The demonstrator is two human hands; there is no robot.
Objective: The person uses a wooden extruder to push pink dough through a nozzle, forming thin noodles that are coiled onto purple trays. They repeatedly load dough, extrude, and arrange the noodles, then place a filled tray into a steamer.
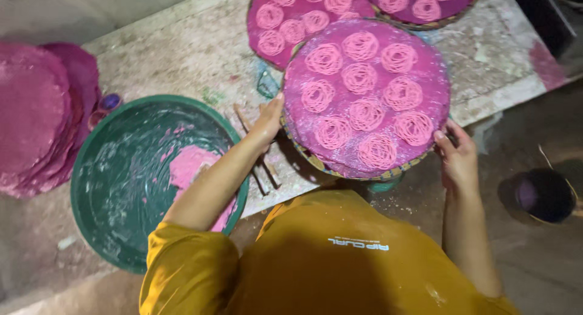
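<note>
Both hands are gripping a round woven tray (316, 163) filled with pink noodle coils (359, 78): left hand (270, 117) at nine o'clock, right hand (456, 154) at four o'clock, fingers closing on its rim. Two filled trays (267, 47) are lying at twelve o'clock; pink dough (188, 166) is remaining in the green basin (121, 230) at nine o'clock

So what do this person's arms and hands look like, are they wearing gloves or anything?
No gloves: the left hand and the right hand are both bare, with no rings, watch or bracelets that show. The forearms are uncovered too. The person wears a mustard-yellow short-sleeved shirt; the left sleeve ends above the elbow in a loose, rounded fold. A small line of white lettering sits on the shirt.
</note>
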